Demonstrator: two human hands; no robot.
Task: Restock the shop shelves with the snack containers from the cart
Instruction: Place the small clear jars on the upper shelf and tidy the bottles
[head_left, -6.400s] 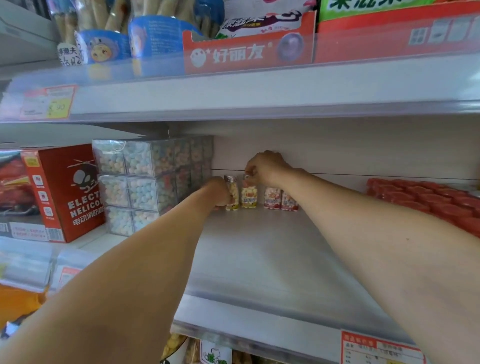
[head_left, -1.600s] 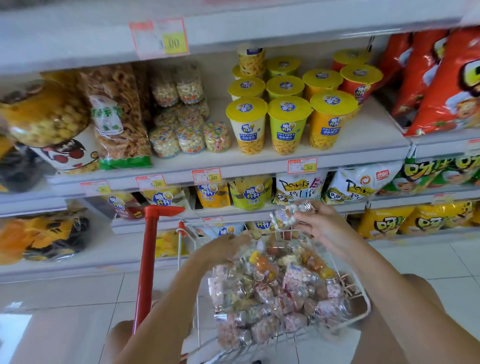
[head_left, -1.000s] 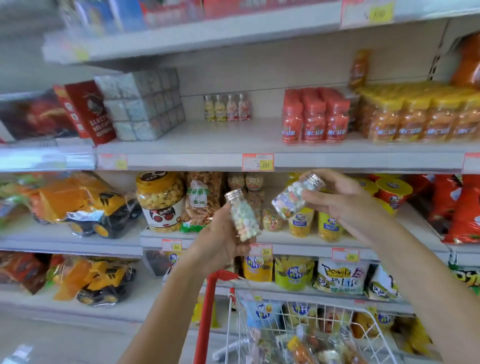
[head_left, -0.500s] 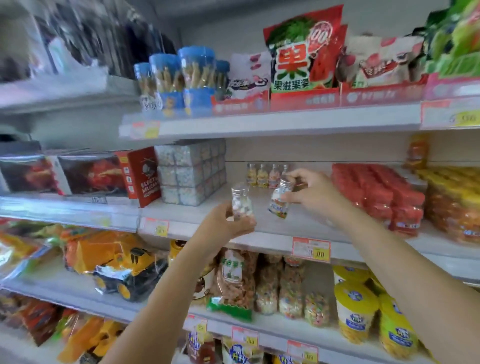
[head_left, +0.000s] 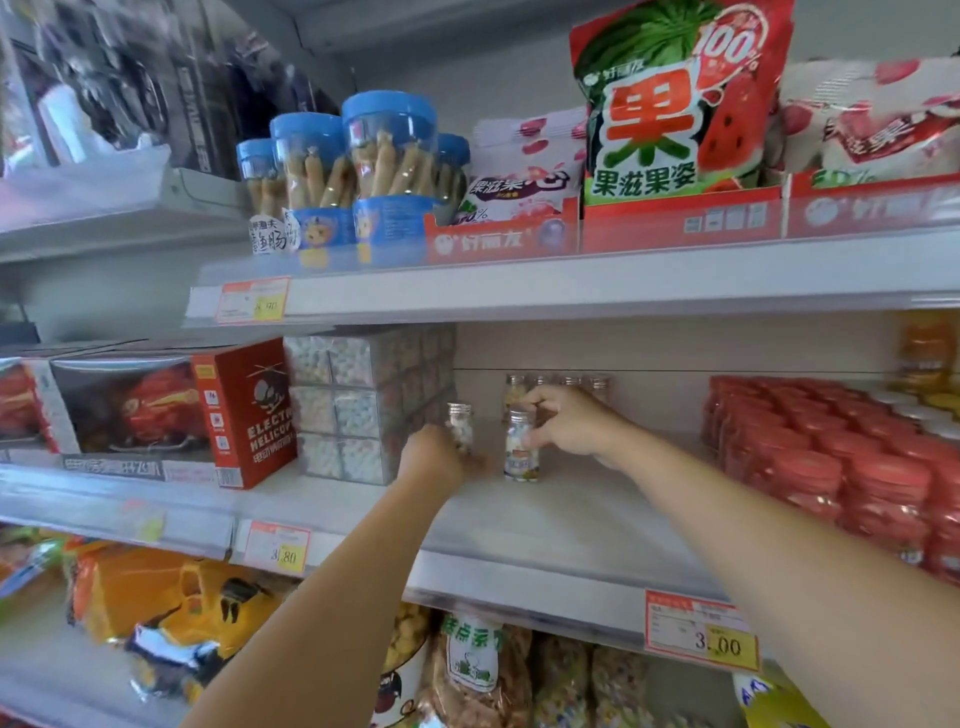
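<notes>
Nearest the camera, both forearms are reaching up past the yellow 3.00 price tag (head_left: 701, 631) on the shelf lip at 5 o'clock. Further in, over the bare middle shelf (head_left: 545, 525), the left hand (head_left: 434, 457) is holding a small clear candy bottle (head_left: 461, 427) with a silver cap, grip wrapped round its lower half so its base is hidden. Just at 3 o'clock of that, the right hand (head_left: 571, 423) is pinching a second candy bottle (head_left: 521, 449) near the cap, grip clamped on it. That one is standing upright with its base right at the shelf; touching or not, can't tell.

Half a second ago both bottles were hanging in the air out in front of the shelf edge, so they're now coming in and down. My read: this pair is about to get set down.

Behind them at 12 o'clock, four matching bottles (head_left: 598, 387) are lining the back wall. Stacked clear candy boxes (head_left: 358, 400) are sitting at 9 o'clock, red-lidded jars (head_left: 810, 441) at 3 o'clock. The gap still has loads of room, so plenty of cart trips left, I'd guess.
</notes>
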